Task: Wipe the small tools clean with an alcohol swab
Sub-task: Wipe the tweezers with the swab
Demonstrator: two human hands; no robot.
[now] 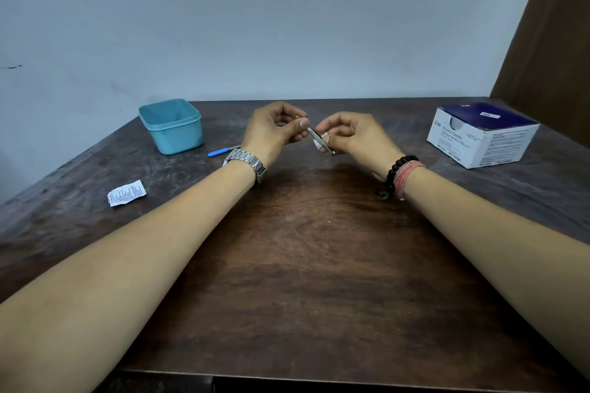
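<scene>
Both hands are meeting at frame centre — left hand (274,131) pinching the tool (314,134) steady, right hand (348,134) pinching the swab (318,145) around it for wiping.

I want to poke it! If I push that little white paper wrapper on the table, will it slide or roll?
The torn wrapper looks thin and crinkled, so it is probably very light and would likely slide or flutter. It lies flat on the table, so rolling seems unlikely. It would probably bend, not stay stiff.

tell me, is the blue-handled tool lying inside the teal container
No, the blue-handled tool lies on the table beside the teal container, not inside it.
</scene>
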